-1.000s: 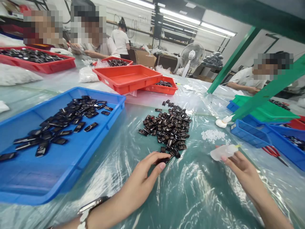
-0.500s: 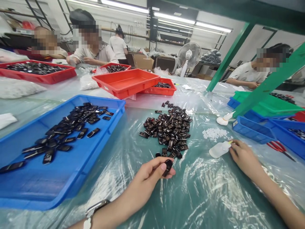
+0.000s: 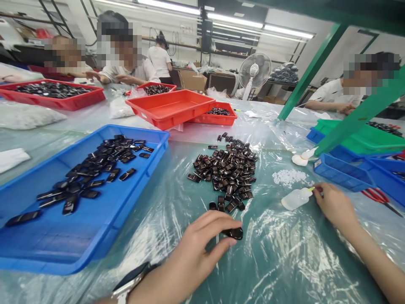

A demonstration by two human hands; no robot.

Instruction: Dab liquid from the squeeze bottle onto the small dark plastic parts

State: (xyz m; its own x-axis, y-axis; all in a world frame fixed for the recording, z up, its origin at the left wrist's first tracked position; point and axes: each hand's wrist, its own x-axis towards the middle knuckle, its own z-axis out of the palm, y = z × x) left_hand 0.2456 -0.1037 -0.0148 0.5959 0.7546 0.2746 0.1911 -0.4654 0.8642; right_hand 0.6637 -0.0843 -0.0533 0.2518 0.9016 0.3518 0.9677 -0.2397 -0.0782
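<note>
My left hand (image 3: 202,249) pinches a small glossy black plastic piece (image 3: 233,233) between thumb and fingers, just above the table. Its near end is rounded; my fingers cover the rest. Beyond it lies a loose pile of similar black pieces (image 3: 226,169). At the right, my right hand (image 3: 335,207) has its fingers closed at the yellow tip of a translucent white squeeze bottle (image 3: 294,200), which lies on its side. Small white bits (image 3: 289,177) are scattered just behind the bottle.
A blue tray (image 3: 136,194) holding more black pieces stands at the left. Red trays (image 3: 171,109) sit behind. To the right are a small blue bin (image 3: 343,172), red-handled pliers (image 3: 378,196) and a green post (image 3: 313,71). Co-workers sit across the table.
My left hand has turned palm down and come slightly nearer, tipping the black piece from upright to lying flatter. My right hand stays at the bottle's tip. The view has shifted slightly.
</note>
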